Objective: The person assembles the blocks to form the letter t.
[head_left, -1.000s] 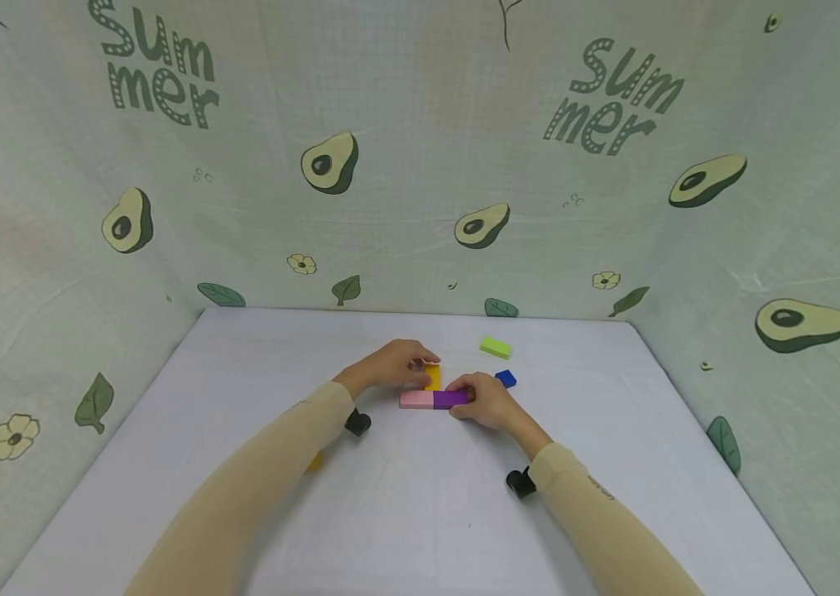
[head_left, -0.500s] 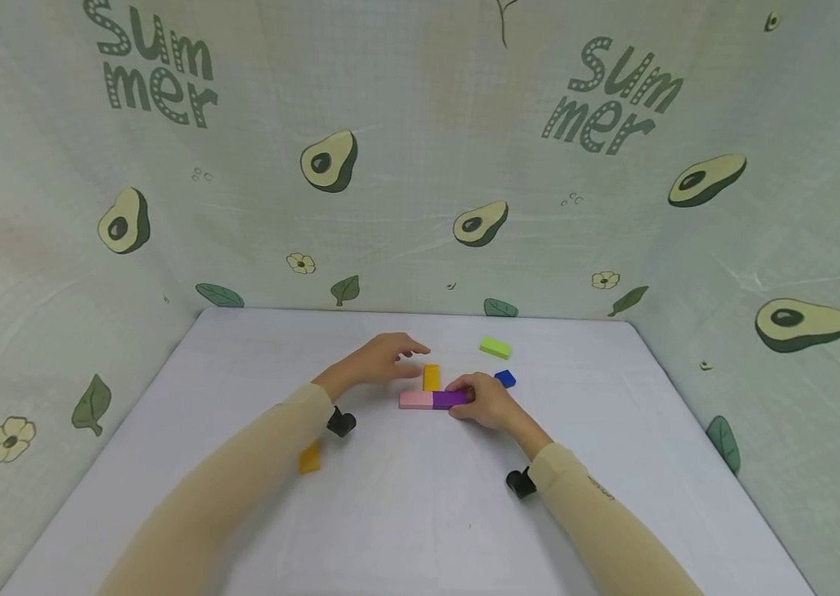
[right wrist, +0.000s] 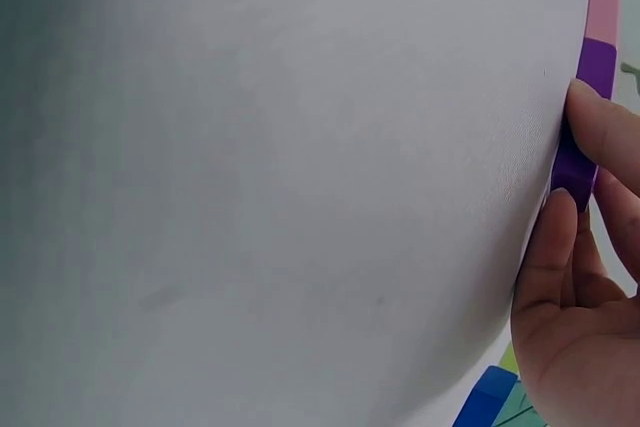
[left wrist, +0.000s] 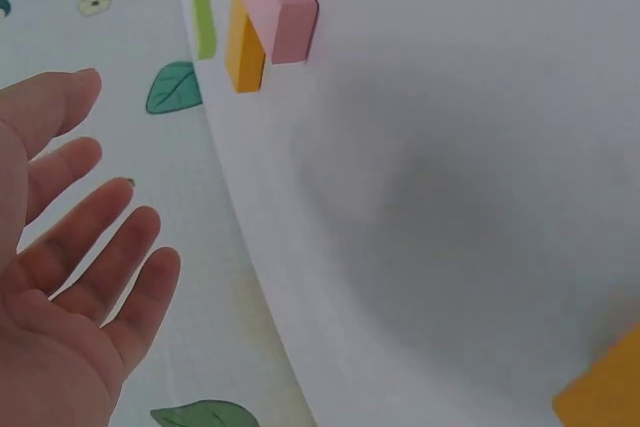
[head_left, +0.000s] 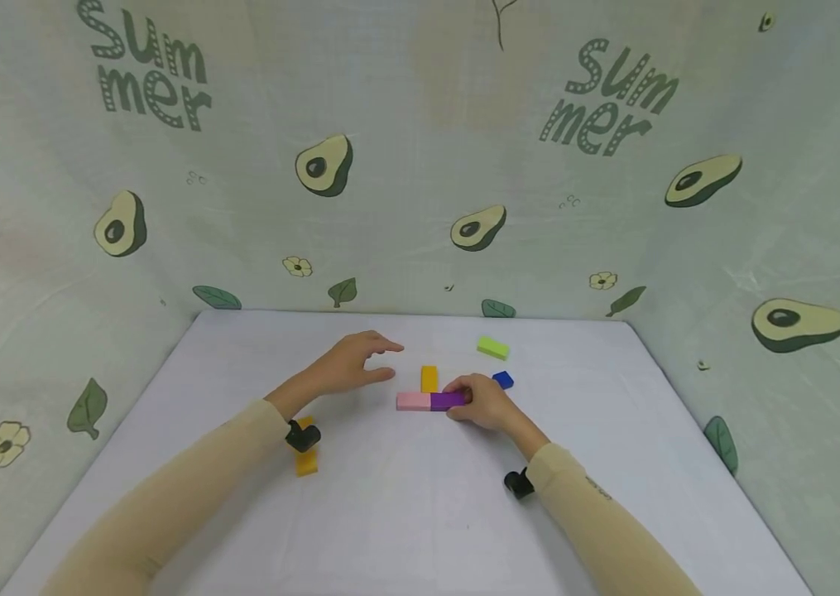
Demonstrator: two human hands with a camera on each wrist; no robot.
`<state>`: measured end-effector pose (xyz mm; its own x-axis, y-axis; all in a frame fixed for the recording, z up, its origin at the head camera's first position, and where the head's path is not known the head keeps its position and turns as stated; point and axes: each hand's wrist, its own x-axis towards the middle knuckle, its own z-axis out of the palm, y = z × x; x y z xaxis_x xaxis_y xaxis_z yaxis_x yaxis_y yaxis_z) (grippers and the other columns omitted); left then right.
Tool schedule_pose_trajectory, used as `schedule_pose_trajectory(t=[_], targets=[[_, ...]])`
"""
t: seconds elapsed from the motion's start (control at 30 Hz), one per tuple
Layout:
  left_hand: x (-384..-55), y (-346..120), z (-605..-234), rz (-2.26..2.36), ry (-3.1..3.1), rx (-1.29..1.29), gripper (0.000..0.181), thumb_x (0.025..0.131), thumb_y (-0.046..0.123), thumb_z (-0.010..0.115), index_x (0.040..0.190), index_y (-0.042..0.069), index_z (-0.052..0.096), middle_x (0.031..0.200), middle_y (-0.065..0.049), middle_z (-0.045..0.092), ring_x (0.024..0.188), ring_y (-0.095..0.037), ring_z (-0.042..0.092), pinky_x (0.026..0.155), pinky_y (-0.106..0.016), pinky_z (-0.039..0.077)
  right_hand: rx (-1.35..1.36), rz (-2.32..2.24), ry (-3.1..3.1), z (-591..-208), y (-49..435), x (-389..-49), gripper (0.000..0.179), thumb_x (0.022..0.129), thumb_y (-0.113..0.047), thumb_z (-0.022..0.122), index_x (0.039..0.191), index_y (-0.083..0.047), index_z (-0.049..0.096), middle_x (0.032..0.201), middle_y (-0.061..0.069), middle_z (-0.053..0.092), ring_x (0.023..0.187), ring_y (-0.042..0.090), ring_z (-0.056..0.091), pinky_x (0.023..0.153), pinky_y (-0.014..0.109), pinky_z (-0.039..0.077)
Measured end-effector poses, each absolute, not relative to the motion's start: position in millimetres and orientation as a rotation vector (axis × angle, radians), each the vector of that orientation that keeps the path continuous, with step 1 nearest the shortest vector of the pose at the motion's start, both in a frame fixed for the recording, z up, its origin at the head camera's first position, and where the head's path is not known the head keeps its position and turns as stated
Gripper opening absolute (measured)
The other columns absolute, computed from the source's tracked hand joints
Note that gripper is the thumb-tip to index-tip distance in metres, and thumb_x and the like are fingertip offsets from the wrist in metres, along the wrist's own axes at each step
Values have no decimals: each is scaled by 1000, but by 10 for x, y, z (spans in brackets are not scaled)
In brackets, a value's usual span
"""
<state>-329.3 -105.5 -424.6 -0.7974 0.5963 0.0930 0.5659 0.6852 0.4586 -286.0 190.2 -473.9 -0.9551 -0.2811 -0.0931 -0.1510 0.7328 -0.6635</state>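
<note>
My right hand [head_left: 489, 403] grips a purple block [head_left: 447, 401] at its right end, thumb and fingers on its sides; the right wrist view shows the same purple block [right wrist: 597, 67]. Against its left end lies a pink block [head_left: 413, 401], end to end in one row. A yellow block [head_left: 429, 379] lies just behind that row, pointing away, near where pink and purple meet. Off to the left, my left hand [head_left: 348, 362] hovers with fingers spread and holds nothing. In the left wrist view the left hand [left wrist: 80, 247] is apart from the pink block [left wrist: 277, 7].
A lime green block [head_left: 493, 348] lies toward the back, and a blue block [head_left: 503, 380] sits just behind my right hand. Under my left wrist is another yellow piece [head_left: 306, 462], partly hidden. A printed cloth [head_left: 405, 273] rises behind the white table [head_left: 405, 513].
My left hand has let go of the yellow block behind the row and moved left, its fingers spreading. The yellow piece under the left arm has come into view. My right hand stays on the purple block.
</note>
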Motion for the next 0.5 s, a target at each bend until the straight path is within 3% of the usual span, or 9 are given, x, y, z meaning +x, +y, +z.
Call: schedule_pose_trajectory(t=[0.23,0.5], targets=[[-3116,-1268,-4204,728,2892,925,53,99,38,77,149,24,63,147,-4,63,137,-28,58,112,-52,52,-347,-1036,2744,-4745,1897,-2842,29,92,-14,85,120,-15,77,96,3,62,93,21,54,80,35,45],[-2908,-1482,-4208,754,2934,905,55,98,33,80,149,22,63,148,-7,62,137,-31,57,111,-54,51,-333,-1035,2740,-4730,1900,-2825,29,92,-15,85,120,-15,77,97,3,62,95,22,54,82,36,46]])
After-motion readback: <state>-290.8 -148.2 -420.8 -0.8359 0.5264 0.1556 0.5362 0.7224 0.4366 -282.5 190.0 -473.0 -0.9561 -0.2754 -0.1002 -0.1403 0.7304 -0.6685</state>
